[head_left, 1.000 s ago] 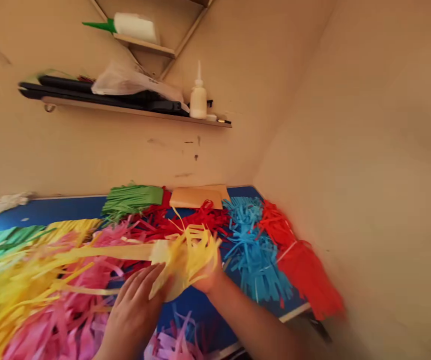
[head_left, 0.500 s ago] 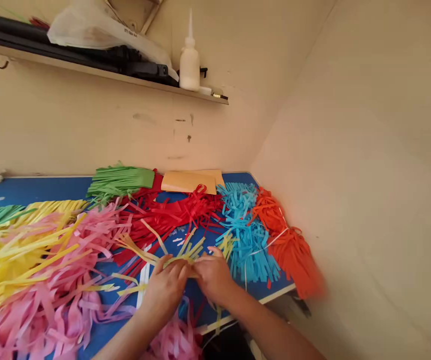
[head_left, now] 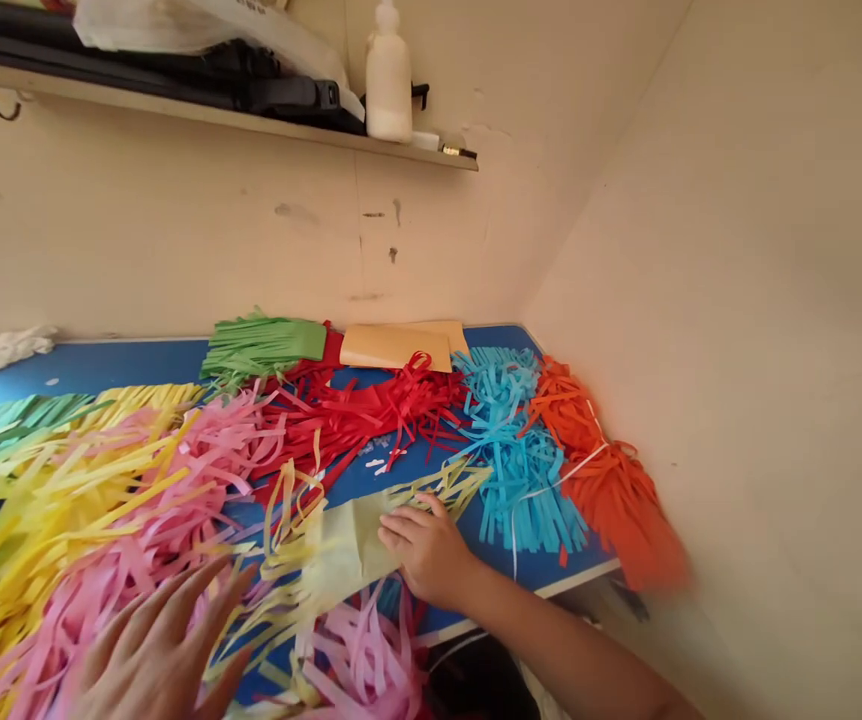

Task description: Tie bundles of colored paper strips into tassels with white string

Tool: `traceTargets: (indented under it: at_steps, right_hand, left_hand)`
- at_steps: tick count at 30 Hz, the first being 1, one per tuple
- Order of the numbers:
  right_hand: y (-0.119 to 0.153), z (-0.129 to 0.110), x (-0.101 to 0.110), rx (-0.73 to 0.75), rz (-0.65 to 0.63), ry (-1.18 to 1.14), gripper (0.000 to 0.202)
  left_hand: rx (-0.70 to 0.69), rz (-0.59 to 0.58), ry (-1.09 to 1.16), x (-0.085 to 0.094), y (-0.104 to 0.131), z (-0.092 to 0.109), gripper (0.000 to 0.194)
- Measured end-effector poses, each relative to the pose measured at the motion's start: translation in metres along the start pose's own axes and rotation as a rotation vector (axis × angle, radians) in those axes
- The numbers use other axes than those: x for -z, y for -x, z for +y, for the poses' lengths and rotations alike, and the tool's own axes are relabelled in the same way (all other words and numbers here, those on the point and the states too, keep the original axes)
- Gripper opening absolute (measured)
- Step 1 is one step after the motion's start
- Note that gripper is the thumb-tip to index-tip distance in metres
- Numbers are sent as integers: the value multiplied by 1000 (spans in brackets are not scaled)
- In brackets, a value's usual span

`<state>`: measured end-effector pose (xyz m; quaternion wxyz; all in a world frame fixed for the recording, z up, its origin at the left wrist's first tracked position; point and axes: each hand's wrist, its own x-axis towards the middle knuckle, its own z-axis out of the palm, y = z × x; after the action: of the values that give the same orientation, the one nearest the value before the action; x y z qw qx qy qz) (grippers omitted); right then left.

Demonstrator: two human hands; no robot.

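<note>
A pale yellow tissue-paper sheet with fringed ends (head_left: 341,555) lies spread at the front of the blue table. At its right part, my right hand (head_left: 431,550) has curled fingers closed on the paper. My left hand (head_left: 165,645) is off the sheet, at lower left, with its fingers spread and nothing in them. Beneath and beside that hand are pink paper fringes (head_left: 198,475). A lilac-pink fringe bunch (head_left: 371,650) hangs at the near edge below the pale yellow sheet.
Yellow fringes (head_left: 41,500), red fringes (head_left: 356,410), green fringed paper (head_left: 266,340), blue fringes (head_left: 506,440) and orange fringes (head_left: 611,490) cover the blue table (head_left: 131,362). Folded orange-tan paper (head_left: 393,347) lies at the back. Above, a wall shelf (head_left: 176,112) holds a white bottle (head_left: 389,85).
The pale yellow paper, gathered between both hands before, now lies opened out. My left hand has let go and moved left and nearer. The view has tilted down slightly.
</note>
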<state>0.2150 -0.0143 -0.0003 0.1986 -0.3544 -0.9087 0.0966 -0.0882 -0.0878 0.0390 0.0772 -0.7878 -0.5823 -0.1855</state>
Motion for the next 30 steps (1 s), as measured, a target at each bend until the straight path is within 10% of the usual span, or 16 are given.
traceTargets:
  at_steps: [7,13,24,30]
  right_hand:
    - [5,-4,24,-198,-105,83,25]
    - [3,10,31,-98,-162,-73,25]
    - [-27,17,16,-628,-64,-152,33]
    - [-26,21,10,-642,-73,-44,14]
  left_hand:
    - [-166,-225,263,-52,-64,93,29]
    - [-109,-358,426,-64,-68,77,30]
    - [201,-616,268,-59,-103,66,30]
    - [308,-696,169,-56,-114,62,37]
